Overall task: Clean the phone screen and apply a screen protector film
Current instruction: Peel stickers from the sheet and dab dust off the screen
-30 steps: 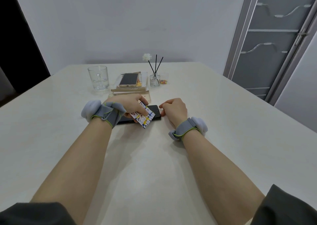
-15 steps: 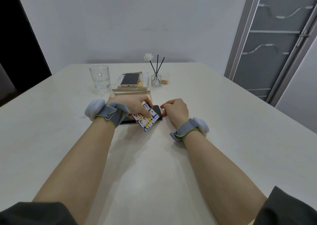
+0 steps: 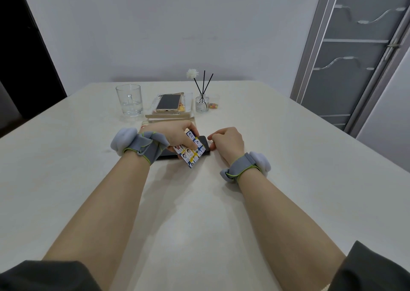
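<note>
A black phone (image 3: 204, 144) lies flat on the white table (image 3: 199, 213), mostly hidden under my left hand. My left hand (image 3: 175, 135) grips a small card printed with coloured pictures (image 3: 190, 153) and holds it edge-down on the phone's screen. My right hand (image 3: 227, 142) sits at the phone's right end with fingers curled, the fingertips touching that end of the phone. Whether a film lies on the screen cannot be seen.
Behind my hands lie flat packaging boxes (image 3: 169, 118) with a gold phone (image 3: 168, 103) on a clear tray. A glass mug (image 3: 129, 99) stands to the left, a reed diffuser bottle (image 3: 202, 103) and small sweets (image 3: 213, 106) to the right. A grey door (image 3: 355, 53) is far right.
My left hand has slid the card a little to the right along the phone screen. My right hand has stayed at the phone's right end.
</note>
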Tool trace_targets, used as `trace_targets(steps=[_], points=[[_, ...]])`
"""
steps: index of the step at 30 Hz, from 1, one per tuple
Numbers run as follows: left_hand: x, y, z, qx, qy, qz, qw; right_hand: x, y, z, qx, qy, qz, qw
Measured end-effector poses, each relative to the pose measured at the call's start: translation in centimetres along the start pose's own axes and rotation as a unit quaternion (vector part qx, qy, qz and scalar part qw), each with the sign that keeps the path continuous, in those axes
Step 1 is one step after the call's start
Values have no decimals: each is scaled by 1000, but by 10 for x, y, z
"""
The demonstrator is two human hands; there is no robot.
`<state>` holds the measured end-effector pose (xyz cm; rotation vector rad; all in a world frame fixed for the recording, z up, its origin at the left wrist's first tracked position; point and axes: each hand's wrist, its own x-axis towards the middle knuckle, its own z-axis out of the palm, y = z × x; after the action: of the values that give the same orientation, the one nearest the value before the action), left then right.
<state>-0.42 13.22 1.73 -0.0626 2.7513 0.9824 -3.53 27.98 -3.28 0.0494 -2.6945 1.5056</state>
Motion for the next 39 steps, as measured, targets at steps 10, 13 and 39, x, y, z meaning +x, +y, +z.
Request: trace_targets(steps=[10,13,39], points=[[8,-6,11,-23,108,-20,994,-1,-1,-1,-9,-10,1,1000],[10,-3,15,-66,108,-25,992,-1,-1,-2,-15,-14,0,1000],[18,4,29,-156,173,-40,972,-2,-1,-1,-26,-6,-5,1000]])
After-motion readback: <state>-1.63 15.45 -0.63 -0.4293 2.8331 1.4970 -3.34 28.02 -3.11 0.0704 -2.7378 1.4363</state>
